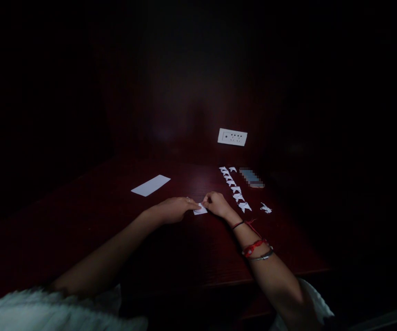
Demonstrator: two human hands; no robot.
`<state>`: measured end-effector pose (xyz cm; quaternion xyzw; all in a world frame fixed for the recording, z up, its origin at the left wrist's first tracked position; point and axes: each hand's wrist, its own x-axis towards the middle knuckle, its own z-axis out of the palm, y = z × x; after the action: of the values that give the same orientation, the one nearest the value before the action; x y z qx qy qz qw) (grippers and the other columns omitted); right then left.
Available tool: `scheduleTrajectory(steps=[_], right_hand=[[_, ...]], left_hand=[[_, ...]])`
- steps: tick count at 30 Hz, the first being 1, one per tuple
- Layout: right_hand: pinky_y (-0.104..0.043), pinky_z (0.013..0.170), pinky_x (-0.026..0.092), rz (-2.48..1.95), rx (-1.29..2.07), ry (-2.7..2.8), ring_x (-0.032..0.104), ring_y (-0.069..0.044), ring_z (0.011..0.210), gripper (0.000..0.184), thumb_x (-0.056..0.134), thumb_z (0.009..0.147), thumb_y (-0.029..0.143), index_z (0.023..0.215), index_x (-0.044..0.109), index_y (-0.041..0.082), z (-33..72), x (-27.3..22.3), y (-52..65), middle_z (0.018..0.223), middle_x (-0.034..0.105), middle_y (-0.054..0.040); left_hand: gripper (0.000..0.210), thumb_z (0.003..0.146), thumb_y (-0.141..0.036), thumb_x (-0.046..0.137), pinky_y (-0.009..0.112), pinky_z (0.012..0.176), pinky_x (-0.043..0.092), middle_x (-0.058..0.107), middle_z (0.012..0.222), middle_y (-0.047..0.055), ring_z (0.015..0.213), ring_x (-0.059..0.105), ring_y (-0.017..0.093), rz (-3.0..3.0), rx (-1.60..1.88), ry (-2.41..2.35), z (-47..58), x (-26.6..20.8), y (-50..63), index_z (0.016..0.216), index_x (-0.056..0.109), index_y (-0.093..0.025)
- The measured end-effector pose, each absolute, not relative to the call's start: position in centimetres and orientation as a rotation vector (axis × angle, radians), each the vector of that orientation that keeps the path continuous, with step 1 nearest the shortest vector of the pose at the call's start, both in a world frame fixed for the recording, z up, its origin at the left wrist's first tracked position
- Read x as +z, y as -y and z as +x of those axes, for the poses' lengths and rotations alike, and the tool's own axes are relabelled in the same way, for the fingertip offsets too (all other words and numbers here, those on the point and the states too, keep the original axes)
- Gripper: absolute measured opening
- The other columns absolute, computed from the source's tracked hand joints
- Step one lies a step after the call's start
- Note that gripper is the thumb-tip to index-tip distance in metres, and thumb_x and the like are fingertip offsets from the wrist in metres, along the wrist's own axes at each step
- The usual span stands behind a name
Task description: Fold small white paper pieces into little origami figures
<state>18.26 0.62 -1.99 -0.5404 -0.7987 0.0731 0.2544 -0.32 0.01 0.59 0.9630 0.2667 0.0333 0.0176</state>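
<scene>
A small piece of white paper [200, 211] lies on the dark red table between my two hands. My left hand [175, 210] reaches in from the left with its fingers stretched out, and a fingertip presses on the paper; a ring shows on one finger. At the paper's upper right corner, my right hand [216, 203] is closed, thumb and fingers pinched on the edge. Its fingertips partly cover that corner, so the exact fold cannot be made out. Bracelets [255, 248] circle my right wrist and forearm.
A white paper strip [150, 185] lies to the left. On the right are a row of small folded papers [233, 187], a single folded piece [232, 169], a crumpled white scrap [266, 208] and a blurred-out phone-like object [252, 178]. A wall socket [232, 137] is behind.
</scene>
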Motion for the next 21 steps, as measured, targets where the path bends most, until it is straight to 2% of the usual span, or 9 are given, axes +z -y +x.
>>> scheduleTrajectory(steps=[5, 8, 14, 21], right_hand=[[-0.018, 0.058, 0.035, -1.462, 0.224, 2.135, 0.049, -0.008, 0.061, 0.01, 0.05, 0.068, 0.022, 0.068, 0.056, 0.015, 18.1, -2.3, -0.7, 0.068, 0.057, -0.0023], [-0.018, 0.057, 0.036, -1.459, 0.198, 2.108, 0.048, -0.008, 0.059, 0.011, 0.051, 0.068, 0.019, 0.076, 0.056, 0.014, 18.3, -2.1, -0.5, 0.067, 0.056, -0.0014], [-0.018, 0.07, 0.036, -1.113, 0.086, 2.475, 0.05, -0.009, 0.076, 0.019, 0.046, 0.07, 0.01, 0.079, 0.061, 0.019, 19.3, -0.5, 0.9, 0.081, 0.055, -0.002], [-0.019, 0.075, 0.035, -1.067, 0.017, 2.625, 0.05, -0.01, 0.085, 0.03, 0.041, 0.073, 0.009, 0.094, 0.058, 0.022, 19.2, 0.3, 1.9, 0.091, 0.057, -0.002]], left_hand=[[0.056, 0.067, -0.001, 0.034, 0.025, 0.082, 0.031, 0.044, 0.116, -0.004, 0.101, 0.042, 0.013, 2.992, 0.092, -0.855, 0.0, 0.8, 0.3, 0.112, 0.039, -0.033], [0.055, 0.066, -0.002, 0.034, 0.026, 0.081, 0.033, 0.044, 0.115, -0.004, 0.101, 0.042, 0.014, 2.992, 0.106, -0.894, 0.1, 1.0, 0.5, 0.112, 0.039, -0.032], [0.054, 0.067, -0.003, 0.034, 0.026, 0.079, 0.035, 0.045, 0.114, -0.005, 0.1, 0.043, 0.014, 2.973, 0.129, -0.908, -0.4, 1.2, 0.4, 0.11, 0.04, -0.034], [0.06, 0.065, 0.001, 0.032, 0.027, 0.085, 0.029, 0.042, 0.118, -0.008, 0.106, 0.038, 0.013, 2.959, 0.122, -0.838, -1.2, 1.0, -0.6, 0.112, 0.037, -0.036]])
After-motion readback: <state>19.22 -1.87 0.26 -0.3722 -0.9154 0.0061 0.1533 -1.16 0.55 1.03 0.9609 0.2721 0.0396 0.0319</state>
